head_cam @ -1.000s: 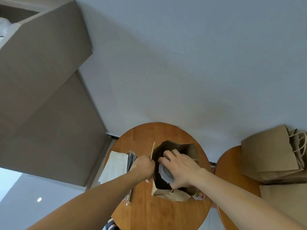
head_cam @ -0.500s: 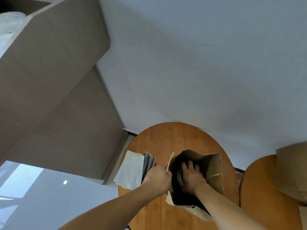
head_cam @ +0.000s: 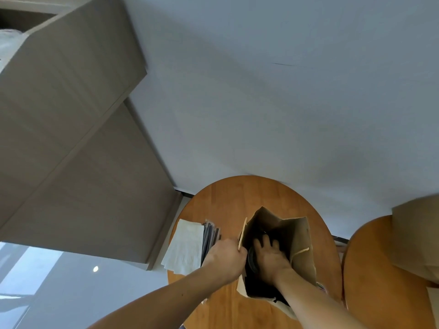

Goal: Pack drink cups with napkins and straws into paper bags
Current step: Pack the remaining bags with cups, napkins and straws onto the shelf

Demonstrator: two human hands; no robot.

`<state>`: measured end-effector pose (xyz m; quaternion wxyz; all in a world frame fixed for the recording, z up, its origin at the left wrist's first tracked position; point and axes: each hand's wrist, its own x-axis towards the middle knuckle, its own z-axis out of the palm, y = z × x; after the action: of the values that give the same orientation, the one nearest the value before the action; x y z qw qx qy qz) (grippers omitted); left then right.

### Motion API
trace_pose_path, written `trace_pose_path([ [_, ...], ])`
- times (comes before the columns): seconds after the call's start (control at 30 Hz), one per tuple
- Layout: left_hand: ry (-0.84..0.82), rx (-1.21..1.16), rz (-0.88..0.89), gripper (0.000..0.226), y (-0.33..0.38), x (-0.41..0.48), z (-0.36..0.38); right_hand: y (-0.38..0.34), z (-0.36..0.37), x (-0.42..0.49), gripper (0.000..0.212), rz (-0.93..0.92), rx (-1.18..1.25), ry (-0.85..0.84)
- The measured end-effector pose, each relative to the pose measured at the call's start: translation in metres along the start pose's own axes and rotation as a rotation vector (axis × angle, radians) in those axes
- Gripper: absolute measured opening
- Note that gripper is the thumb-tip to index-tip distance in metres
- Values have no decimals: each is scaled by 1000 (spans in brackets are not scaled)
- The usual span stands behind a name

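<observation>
An open brown paper bag [head_cam: 300, 243] stands on the round wooden table [head_cam: 228, 200]. My left hand [head_cam: 225, 258] grips the bag's left rim and holds it open. Inside the bag, my right hand [head_cam: 269, 260] reaches down over the lid of a drink cup [head_cam: 252, 260], of which only a dark curved edge shows. Whether the fingers curl round the cup is hidden in the bag's shadow. White napkins [head_cam: 185, 250] lie left of the bag, with a bundle of dark wrapped straws [head_cam: 210, 236] beside them.
A second wooden table [head_cam: 370, 262] stands at the right, with more brown paper bags [head_cam: 415, 236] piled on it. A grey cabinet [head_cam: 71, 138] rises at the left, and a white wall lies behind the tables.
My right hand has gone deeper into the bag with the cup. The view has swung left, so the right table's bags sit at the frame edge. My left hand keeps its hold.
</observation>
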<state>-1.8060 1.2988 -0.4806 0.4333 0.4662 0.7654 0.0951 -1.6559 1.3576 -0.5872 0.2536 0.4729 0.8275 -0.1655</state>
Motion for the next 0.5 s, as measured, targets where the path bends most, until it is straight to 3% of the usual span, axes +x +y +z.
trace_pose_path([
  [0.23, 16, 14, 24, 24, -2, -1, 4, -1, -21, -5, 95, 39, -66, -68],
  [0.3, 8, 25, 42, 24, -1, 0, 6, -3, -48, -16, 74, 18, -166, -83],
  [0.4, -10, 52, 70, 22, 2, 1, 9, 1, -98, -45, 19, -45, -317, -4],
  [0.43, -16, 47, 84, 21, 3, 2, 10, 6, -115, -57, 13, -75, -295, 38],
  [0.5, -37, 41, 109, 15, 5, 1, 11, 19, -142, -80, 27, -132, -158, 126],
])
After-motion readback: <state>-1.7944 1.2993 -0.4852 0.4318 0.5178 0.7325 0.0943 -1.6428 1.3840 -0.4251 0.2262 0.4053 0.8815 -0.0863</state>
